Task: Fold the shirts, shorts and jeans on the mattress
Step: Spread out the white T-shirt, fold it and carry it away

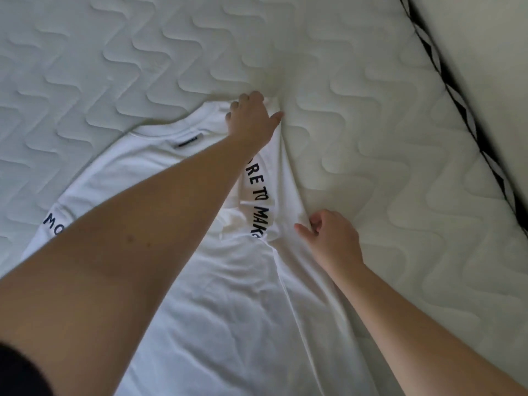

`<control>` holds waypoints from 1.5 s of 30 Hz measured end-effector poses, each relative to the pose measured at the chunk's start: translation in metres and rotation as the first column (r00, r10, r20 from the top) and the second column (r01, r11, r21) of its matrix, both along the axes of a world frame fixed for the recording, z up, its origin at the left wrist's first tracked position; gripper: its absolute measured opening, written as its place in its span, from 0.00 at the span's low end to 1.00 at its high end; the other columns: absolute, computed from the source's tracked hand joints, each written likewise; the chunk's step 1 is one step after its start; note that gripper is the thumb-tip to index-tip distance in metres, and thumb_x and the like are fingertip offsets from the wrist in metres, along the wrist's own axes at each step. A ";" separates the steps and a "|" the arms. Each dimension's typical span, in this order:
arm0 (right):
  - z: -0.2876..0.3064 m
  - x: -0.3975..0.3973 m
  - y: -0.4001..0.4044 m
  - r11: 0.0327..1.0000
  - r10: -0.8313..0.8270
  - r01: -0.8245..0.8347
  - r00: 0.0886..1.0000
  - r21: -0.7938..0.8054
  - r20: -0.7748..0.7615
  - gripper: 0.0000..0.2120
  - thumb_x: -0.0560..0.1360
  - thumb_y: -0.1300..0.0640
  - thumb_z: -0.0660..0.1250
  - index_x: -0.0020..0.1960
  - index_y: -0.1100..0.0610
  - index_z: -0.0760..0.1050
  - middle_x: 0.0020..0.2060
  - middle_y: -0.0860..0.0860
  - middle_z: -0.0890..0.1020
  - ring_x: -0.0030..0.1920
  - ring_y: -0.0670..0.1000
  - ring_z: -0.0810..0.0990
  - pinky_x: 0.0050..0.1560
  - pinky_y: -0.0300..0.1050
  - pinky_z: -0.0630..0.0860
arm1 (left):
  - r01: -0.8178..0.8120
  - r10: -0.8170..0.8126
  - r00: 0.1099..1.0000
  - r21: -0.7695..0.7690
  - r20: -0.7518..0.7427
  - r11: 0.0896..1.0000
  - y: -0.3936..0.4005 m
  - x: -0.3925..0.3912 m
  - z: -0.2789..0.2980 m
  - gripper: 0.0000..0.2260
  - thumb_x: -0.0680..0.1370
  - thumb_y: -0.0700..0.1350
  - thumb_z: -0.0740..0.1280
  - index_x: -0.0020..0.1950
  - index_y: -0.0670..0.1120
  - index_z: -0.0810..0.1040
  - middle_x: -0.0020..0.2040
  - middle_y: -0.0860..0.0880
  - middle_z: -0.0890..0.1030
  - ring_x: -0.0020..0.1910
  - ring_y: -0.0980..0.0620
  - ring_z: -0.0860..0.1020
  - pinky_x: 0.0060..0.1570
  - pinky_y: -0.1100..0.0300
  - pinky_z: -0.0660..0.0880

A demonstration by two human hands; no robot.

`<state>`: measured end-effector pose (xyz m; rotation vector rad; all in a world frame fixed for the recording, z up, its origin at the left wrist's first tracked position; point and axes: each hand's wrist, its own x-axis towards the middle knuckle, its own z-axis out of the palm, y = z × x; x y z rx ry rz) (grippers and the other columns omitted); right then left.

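The shirt (228,295) is white and lies on the mattress (143,52), neck end away from the person. It covers the middle and lower part of the view. On the far left, black letters (53,222) show on one sleeve. A small dark label (188,140) sits inside the collar.

The left hand (253,117) reaches far across to the top right corner of the shirt, by the shoulder. Its fingers (243,102) are curled and seem to hold the cloth there, but the hand hides the grip, so that is not sure.

More black letters (258,201) run down a folded strip just below that hand.

The right hand (331,238) is lower, on the right edge of the shirt. Its fingers (304,230) pinch the cloth. The right side looks folded in a little, so I think the side fold has just begun.

On the far right is the mattress edge with a black and white band (457,101).

What could go wrong: the cloth is soft and has creases in the middle. If one hand pulls harder than the other, the fold could come out crooked. If a pinch slips, that side could flop back open. Bumps could get trapped under the fold if it is not smoothed.
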<state>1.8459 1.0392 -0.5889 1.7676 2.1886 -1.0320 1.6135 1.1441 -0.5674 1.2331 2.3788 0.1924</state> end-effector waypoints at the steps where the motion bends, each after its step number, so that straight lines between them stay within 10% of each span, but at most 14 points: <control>1: 0.000 -0.002 0.002 0.999 0.028 -0.028 0.999 0.015 0.046 0.16 0.75 0.40 0.66 0.49 0.53 0.75 0.45 0.50 0.78 0.49 0.54 0.77 0.53 0.51 0.73 | 0.016 -0.016 1.000 -0.076 0.004 0.997 0.013 -0.004 -0.001 0.28 0.79 0.61 0.63 0.71 0.44 0.67 0.68 0.43 0.71 0.69 0.42 0.68 0.65 0.45 0.65; 7: -0.011 -0.006 0.016 0.998 0.051 -0.049 0.996 -0.035 0.071 0.15 0.77 0.40 0.63 0.42 0.52 0.70 0.45 0.51 0.78 0.50 0.56 0.76 0.51 0.49 0.71 | 0.236 -0.256 0.967 -0.419 0.010 0.877 0.061 -0.016 0.008 0.32 0.80 0.63 0.60 0.73 0.38 0.70 0.63 0.37 0.77 0.66 0.38 0.73 0.67 0.51 0.68; 14: -0.021 0.002 0.024 0.986 0.136 -0.132 0.990 -0.099 0.035 0.14 0.83 0.48 0.57 0.48 0.57 0.74 0.49 0.56 0.78 0.54 0.59 0.76 0.50 0.50 0.68 | -0.149 0.221 0.871 -0.192 0.439 0.970 0.046 -0.045 -0.005 0.25 0.76 0.53 0.72 0.70 0.47 0.73 0.64 0.44 0.77 0.59 0.46 0.77 0.49 0.58 0.70; 21: -0.016 0.002 0.020 0.986 0.142 -0.137 0.989 -0.100 0.044 0.17 0.77 0.39 0.63 0.47 0.54 0.70 0.48 0.51 0.76 0.52 0.55 0.75 0.52 0.48 0.69 | -0.228 0.223 0.872 -0.042 0.435 0.973 0.047 -0.038 -0.020 0.14 0.71 0.53 0.77 0.49 0.50 0.77 0.37 0.54 0.75 0.32 0.55 0.73 0.26 0.66 0.67; 28: -0.022 -0.008 -0.005 0.981 0.128 -0.162 0.957 0.111 0.260 0.32 0.68 0.27 0.62 0.55 0.54 0.71 0.52 0.51 0.76 0.54 0.56 0.75 0.52 0.50 0.67 | -0.084 0.057 0.952 0.078 0.300 0.993 0.037 -0.019 -0.029 0.15 0.79 0.47 0.68 0.64 0.46 0.74 0.56 0.48 0.77 0.49 0.49 0.75 0.42 0.59 0.72; 32: -0.024 -0.001 -0.017 0.961 0.085 -0.117 0.987 0.252 0.136 0.25 0.70 0.37 0.71 0.50 0.59 0.75 0.45 0.56 0.78 0.47 0.60 0.77 0.47 0.54 0.71 | -0.030 -0.013 0.939 0.120 0.344 0.992 0.025 -0.020 -0.023 0.23 0.77 0.45 0.70 0.70 0.51 0.68 0.57 0.48 0.75 0.50 0.49 0.75 0.42 0.57 0.77; 35: -0.019 -0.002 -0.029 0.916 0.036 -0.059 0.997 0.398 0.064 0.21 0.71 0.42 0.72 0.53 0.58 0.76 0.44 0.55 0.77 0.44 0.60 0.77 0.44 0.53 0.72 | 0.101 -0.116 0.986 0.127 0.116 0.987 0.018 -0.023 -0.019 0.20 0.79 0.43 0.67 0.70 0.50 0.69 0.58 0.46 0.77 0.57 0.46 0.76 0.58 0.49 0.74; 40: -0.017 -0.033 -0.009 0.886 0.190 -0.161 0.982 0.435 -0.022 0.26 0.78 0.51 0.61 0.75 0.57 0.65 0.71 0.55 0.71 0.71 0.57 0.69 0.67 0.54 0.67 | 0.172 -0.146 0.978 0.186 -0.146 0.967 -0.008 -0.021 -0.023 0.22 0.79 0.46 0.65 0.72 0.49 0.66 0.64 0.46 0.73 0.64 0.44 0.71 0.62 0.49 0.67; 45: -0.028 -0.094 0.045 0.838 0.384 -0.352 0.923 0.417 0.008 0.27 0.84 0.52 0.50 0.80 0.57 0.48 0.80 0.51 0.51 0.79 0.51 0.49 0.77 0.48 0.46 | 0.029 -0.024 0.994 0.048 -0.108 0.998 -0.045 -0.037 -0.028 0.20 0.78 0.56 0.65 0.66 0.47 0.71 0.63 0.44 0.73 0.64 0.41 0.71 0.60 0.45 0.67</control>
